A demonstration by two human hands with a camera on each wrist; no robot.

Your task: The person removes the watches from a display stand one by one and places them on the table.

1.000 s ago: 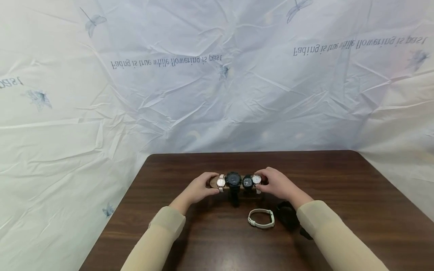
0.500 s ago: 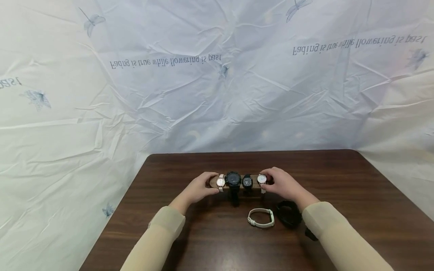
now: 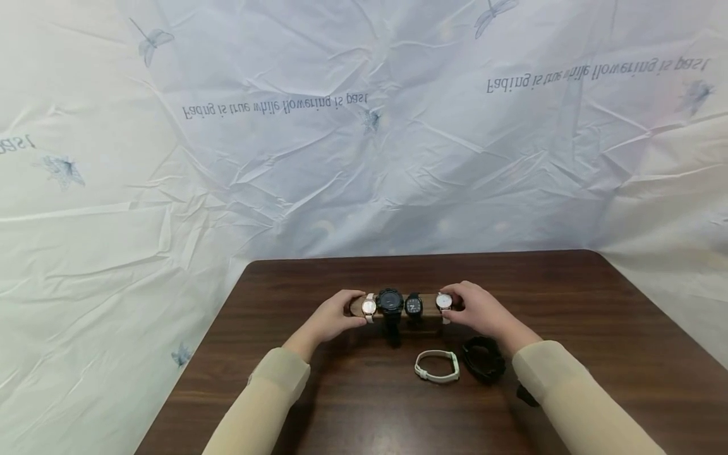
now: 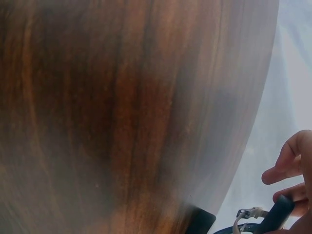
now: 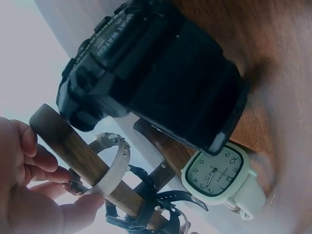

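A wooden bar stand [image 3: 428, 309] on the dark table [image 3: 352, 392] carries several watches: a pale-strapped one [image 3: 369, 308], a big black one [image 3: 390, 302], a small black one [image 3: 413, 305] and a white-faced one [image 3: 443, 301]. My left hand [image 3: 348, 310] grips the bar's left end. My right hand [image 3: 456, 304] pinches the white-faced watch at the right end. The right wrist view shows that bar [image 5: 80, 158], the pale strap [image 5: 116, 165] around it and my right hand [image 5: 29, 204] at its end. In the left wrist view only fingertips [image 4: 291, 165] show.
Two loose watches lie on the table in front of the stand: a white one [image 3: 436, 366] and a black one [image 3: 484, 359]. The right wrist view sees them close up, black [image 5: 146, 73] and white [image 5: 222, 179]. A crinkled printed sheet [image 3: 364, 139] hangs behind the table.
My right hand has moved the white-faced watch to the right along the bar, away from the small black watch. The left hand has stayed on the bar's left end.
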